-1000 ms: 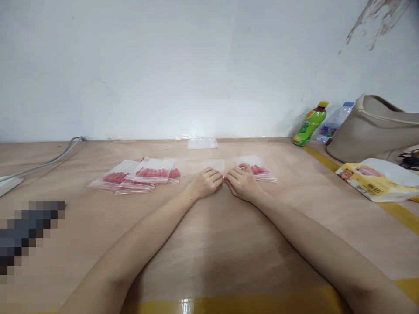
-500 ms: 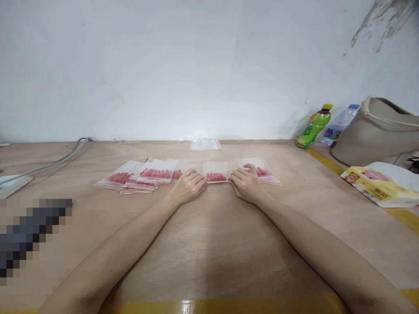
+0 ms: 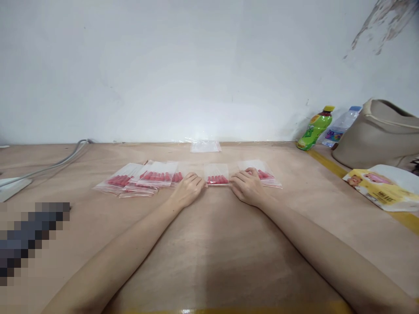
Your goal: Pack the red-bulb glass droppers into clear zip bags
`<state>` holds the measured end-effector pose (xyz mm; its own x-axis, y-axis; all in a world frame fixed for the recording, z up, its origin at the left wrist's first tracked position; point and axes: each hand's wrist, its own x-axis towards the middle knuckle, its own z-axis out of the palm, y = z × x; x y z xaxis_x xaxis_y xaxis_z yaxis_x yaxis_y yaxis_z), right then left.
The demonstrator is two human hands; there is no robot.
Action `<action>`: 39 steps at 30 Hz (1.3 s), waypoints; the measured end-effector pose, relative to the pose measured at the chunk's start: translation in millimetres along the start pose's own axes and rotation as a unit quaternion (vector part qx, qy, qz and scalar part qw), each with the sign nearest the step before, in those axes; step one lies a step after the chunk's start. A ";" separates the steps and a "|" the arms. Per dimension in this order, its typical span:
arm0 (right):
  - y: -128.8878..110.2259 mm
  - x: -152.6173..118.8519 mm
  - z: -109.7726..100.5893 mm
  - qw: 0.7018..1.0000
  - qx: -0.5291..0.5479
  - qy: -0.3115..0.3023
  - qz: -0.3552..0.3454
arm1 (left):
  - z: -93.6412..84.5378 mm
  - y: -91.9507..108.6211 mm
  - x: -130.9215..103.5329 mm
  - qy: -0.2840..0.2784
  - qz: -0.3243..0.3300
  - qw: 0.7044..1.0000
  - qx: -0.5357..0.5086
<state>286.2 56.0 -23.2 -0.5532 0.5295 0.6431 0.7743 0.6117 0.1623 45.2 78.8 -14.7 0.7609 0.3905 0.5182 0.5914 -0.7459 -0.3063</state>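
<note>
Between my hands a small clear zip bag [image 3: 216,171] lies on the table, with several red pieces in a row along its near edge. My left hand [image 3: 189,188] is closed at the bag's near left corner, fingers curled and pinching there. On the other side my right hand [image 3: 246,185] has its fingers bent together at the near right corner. Left of my left hand lies an overlapping pile of similar bags [image 3: 155,172] with red pieces. Another few filled bags [image 3: 266,174] are partly hidden behind my right hand.
Flat empty bags [image 3: 205,147] lie by the wall. At the right stand a green drink bottle [image 3: 314,128], a clear bottle [image 3: 340,126] and a beige bag [image 3: 376,135], with a yellow-white packet [image 3: 382,187] nearer. A grey cable [image 3: 62,162] and a pixelated dark object [image 3: 29,240] are at the left.
The view has tilted up slightly, so everything sits a little lower. Both hands remain at the zip bag's near corners, with hardly any finger movement visible.
</note>
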 end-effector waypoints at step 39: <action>36.1 -54.3 -42.4 0.995 -0.023 0.062 0.078 | -47.8 -30.8 -37.6 -0.091 -0.169 0.981 -0.005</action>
<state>357.3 24.4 -20.5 -0.3854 0.5383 0.7494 0.8625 0.4989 0.0852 -14.3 61.3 13.4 0.5573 0.7054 0.4380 0.8164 -0.5618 -0.1338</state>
